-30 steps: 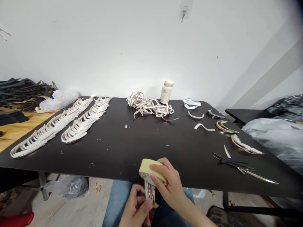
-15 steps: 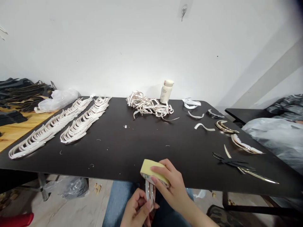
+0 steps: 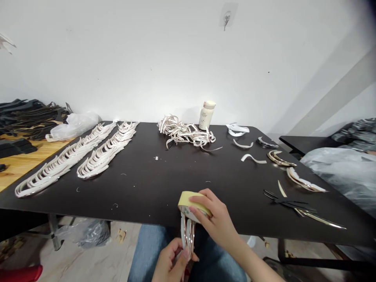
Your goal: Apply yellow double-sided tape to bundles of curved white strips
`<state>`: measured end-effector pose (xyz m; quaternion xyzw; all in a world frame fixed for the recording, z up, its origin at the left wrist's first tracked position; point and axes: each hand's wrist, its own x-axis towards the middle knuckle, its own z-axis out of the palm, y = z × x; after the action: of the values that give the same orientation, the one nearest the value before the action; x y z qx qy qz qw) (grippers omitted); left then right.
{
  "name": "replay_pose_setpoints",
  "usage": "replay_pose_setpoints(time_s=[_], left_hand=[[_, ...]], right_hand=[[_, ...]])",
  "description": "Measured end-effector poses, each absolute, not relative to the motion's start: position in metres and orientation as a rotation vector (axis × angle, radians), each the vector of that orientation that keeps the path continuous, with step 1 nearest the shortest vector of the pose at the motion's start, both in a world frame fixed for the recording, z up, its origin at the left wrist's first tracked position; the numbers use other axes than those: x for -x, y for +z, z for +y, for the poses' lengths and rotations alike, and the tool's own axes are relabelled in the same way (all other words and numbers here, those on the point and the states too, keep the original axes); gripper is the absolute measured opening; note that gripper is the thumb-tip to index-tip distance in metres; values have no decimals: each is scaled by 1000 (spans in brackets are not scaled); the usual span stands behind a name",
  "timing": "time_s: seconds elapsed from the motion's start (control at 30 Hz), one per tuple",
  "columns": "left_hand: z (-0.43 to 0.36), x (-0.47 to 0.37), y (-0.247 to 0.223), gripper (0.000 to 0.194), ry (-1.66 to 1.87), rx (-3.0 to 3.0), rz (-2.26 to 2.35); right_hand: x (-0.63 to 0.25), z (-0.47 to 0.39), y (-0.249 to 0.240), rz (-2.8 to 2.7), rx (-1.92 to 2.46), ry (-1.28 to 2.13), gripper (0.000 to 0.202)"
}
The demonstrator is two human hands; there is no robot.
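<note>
My right hand (image 3: 216, 217) is wrapped round a roll of yellow tape (image 3: 188, 197), held over the front edge of the table. Below the roll hang several thin, shiny silver-white strips (image 3: 188, 234), their upper ends against the tape. My left hand (image 3: 173, 258) pinches these strips lower down, above my lap. Part of the strips is hidden behind the left fingers.
Two long rows of overlapping pale curved strips (image 3: 66, 160) lie at left on the black table (image 3: 164, 176). Further back are a tangled heap of strips (image 3: 185, 131) and a cream bottle (image 3: 207, 114). Curved gold pieces (image 3: 280, 158) and black strips (image 3: 289, 201) lie at right.
The tape roll and my right hand have risen slightly, so more of the strips' length shows between the hands. My left hand keeps its pinch, a little lower and to the right.
</note>
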<state>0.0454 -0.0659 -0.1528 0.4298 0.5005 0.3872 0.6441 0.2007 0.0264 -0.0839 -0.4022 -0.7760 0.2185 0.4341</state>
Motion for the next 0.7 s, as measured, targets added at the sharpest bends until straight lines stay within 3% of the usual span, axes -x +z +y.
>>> replay_pose_setpoints(time_s=[0.13,0.33,0.5,0.7], left_hand=[[-66,-45,-151,59,893,-954,1156],[-65,-39,-154,66,772,-993,1081],[-66,-41,-160,67,739,-1041,1068],[-63,-37,-158,61,717,-1229,1074]], right_hand=[[-204,36,-81,-1746,1018,485,11],[-203,37,-78,-1961,1113,495,12],[-204,34,-65,-1791,929,526,13],[-188,28,-72,-2107,999,514,12]])
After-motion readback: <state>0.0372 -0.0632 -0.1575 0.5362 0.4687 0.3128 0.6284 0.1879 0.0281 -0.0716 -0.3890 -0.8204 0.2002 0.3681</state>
